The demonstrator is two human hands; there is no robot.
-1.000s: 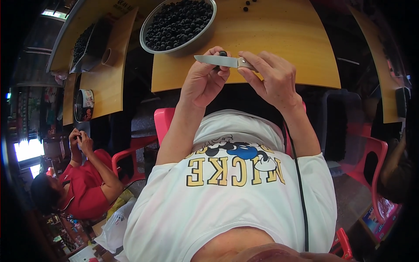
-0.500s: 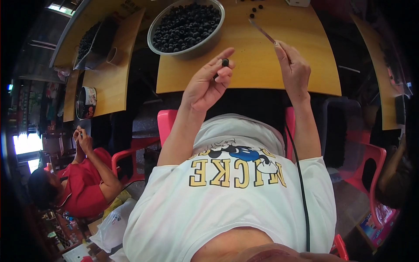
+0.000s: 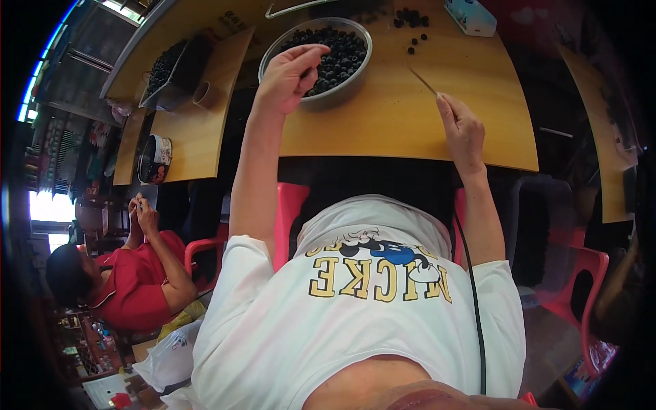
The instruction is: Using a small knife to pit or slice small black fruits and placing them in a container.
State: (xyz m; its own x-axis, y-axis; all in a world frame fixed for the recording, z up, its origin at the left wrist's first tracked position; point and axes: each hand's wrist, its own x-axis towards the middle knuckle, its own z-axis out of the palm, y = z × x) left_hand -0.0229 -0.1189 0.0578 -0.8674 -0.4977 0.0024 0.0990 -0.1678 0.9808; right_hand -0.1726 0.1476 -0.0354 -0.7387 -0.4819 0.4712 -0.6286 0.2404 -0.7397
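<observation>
Over the left side of a translucent round bowl (image 3: pixel 365 65) is my left hand (image 3: pixel 283 78), its fingers bent and drawn together. What they hold, if anything, is hidden. Many small round black pieces (image 3: pixel 345 58), like beads or berries, fill the bowl. My right hand (image 3: pixel 462 133) is over the front right of the table, with thumb and fingers closed on a thin, narrow metal tool (image 3: pixel 424 79). Its tip points up and left, toward several loose black pieces (image 3: pixel 410 19) on the wood.
The bowl stands on a yellow wooden table (image 3: pixel 383 130). A tissue box (image 3: pixel 471 17) sits at its back right. To the left, a person in red (image 3: pixel 143 280) works by another table with a black tray (image 3: pixel 171 72) and a round tin (image 3: pixel 156 158). A black cable (image 3: pixel 476 307) crosses my shirt.
My left hand has moved left and up, from in front of the bowl to over it; the black piece it pinched no longer shows. My right hand keeps the tool, its tip lower in view.
</observation>
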